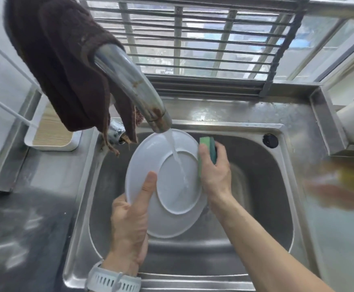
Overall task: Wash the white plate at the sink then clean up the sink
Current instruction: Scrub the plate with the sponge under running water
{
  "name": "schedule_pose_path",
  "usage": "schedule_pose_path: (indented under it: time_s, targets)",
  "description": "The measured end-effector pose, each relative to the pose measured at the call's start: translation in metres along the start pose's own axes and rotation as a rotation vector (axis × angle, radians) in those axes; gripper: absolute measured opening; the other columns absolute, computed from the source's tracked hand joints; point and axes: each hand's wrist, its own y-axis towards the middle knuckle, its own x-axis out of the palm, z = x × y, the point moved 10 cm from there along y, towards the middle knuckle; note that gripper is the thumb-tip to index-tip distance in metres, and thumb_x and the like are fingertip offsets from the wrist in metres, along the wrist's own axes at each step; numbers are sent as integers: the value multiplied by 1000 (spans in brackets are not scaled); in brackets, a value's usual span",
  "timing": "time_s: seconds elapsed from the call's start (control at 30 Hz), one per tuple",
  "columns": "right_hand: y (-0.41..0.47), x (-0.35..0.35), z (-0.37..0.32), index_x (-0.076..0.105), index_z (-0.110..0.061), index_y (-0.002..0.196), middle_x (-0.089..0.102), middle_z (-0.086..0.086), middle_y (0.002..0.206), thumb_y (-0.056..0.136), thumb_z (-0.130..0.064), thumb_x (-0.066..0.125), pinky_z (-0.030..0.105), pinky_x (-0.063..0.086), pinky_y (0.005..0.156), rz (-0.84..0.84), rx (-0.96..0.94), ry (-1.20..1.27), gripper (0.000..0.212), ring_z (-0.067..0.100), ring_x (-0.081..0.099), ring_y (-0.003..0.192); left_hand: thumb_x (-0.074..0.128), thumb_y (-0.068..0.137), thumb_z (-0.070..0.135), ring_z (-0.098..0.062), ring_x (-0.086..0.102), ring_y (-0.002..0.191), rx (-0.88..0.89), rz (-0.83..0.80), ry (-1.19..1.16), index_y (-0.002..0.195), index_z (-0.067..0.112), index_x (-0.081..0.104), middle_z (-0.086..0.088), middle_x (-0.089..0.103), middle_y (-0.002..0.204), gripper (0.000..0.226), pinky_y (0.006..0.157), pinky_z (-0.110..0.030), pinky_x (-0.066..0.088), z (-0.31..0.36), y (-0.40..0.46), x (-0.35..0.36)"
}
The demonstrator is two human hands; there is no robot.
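The white plate [150, 161] is held tilted over the steel sink [262, 186], its underside with the foot ring facing me. My left hand [129, 224] grips its lower left rim, thumb lying on the underside. My right hand [214, 169] holds a green sponge [206, 152] against the plate's right edge. Water runs from the faucet [134, 87] onto the plate's underside and flows down it.
A brown cloth [62, 60] hangs over the faucet neck. At the left stands a white tray [51, 142], with a dark countertop [24, 228] below it. A barred window [203, 39] is behind the sink. Blurred yellow and brown items [344, 186] lie at the right.
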Motion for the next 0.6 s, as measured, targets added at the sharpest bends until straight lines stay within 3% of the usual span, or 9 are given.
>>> schedule_pose_path:
  time_s: [0.1, 0.17, 0.27, 0.33, 0.4, 0.47, 0.53, 0.6]
  targets:
    - [-28, 11, 58, 48, -30, 135, 64, -2, 115, 90, -58, 52, 47, 53, 96, 15, 405, 163, 53, 23, 63, 103, 80, 64, 44, -13, 75, 66, 53, 19, -7, 74, 24, 84, -3, 80, 77, 22, 54, -25, 58, 0, -6, 9]
    - [-61, 34, 89, 54, -23, 132, 70, 8, 112, 83, -58, 56, 51, 58, 85, -58, 677, 360, 61, 30, 68, 95, 80, 69, 38, -13, 75, 64, 73, -36, 29, 73, 22, 84, -5, 80, 75, 17, 54, -23, 57, -4, -5, 21]
    - [-109, 64, 90, 71, -6, 113, 75, 18, 101, 91, -49, 59, 50, 59, 76, -263, 965, 588, 49, 35, 74, 86, 80, 76, 32, -16, 66, 61, 133, -162, 149, 71, 7, 79, -5, 74, 69, 25, 53, -24, 53, -12, -5, 39]
    - [-122, 70, 78, 76, 1, 93, 75, 23, 96, 94, -42, 56, 46, 59, 76, -405, 1013, 713, 47, 36, 74, 81, 81, 83, 37, -13, 56, 60, 257, -242, 308, 71, 1, 73, -2, 63, 64, 40, 54, -29, 46, -11, -3, 42]
    - [-120, 59, 70, 77, 3, 85, 74, 24, 93, 96, -41, 50, 46, 57, 79, -468, 977, 772, 52, 35, 74, 77, 76, 90, 37, -7, 61, 68, 397, -397, 468, 80, 9, 78, 9, 68, 71, 31, 62, -28, 48, -6, -6, 48]
    - [-107, 37, 62, 75, 2, 100, 73, 24, 102, 96, -46, 47, 48, 54, 86, -424, 901, 805, 56, 35, 73, 86, 69, 97, 23, -3, 72, 101, 505, -571, 619, 109, 17, 81, 15, 78, 105, 19, 85, -26, 56, -7, -15, 56]
    - [-92, 13, 56, 72, -1, 116, 70, 25, 117, 91, -58, 50, 51, 50, 95, -347, 845, 804, 66, 39, 69, 103, 63, 98, 11, -2, 60, 129, 653, -678, 784, 132, 24, 70, 17, 68, 134, 37, 107, -24, 49, -8, -26, 62]
    - [-81, -8, 47, 78, -6, 108, 71, 25, 117, 82, -71, 54, 55, 46, 102, -291, 797, 808, 74, 41, 67, 108, 58, 97, 6, 1, 49, 139, 780, -754, 956, 144, 32, 59, 22, 56, 147, 54, 115, -28, 43, -16, -34, 69]
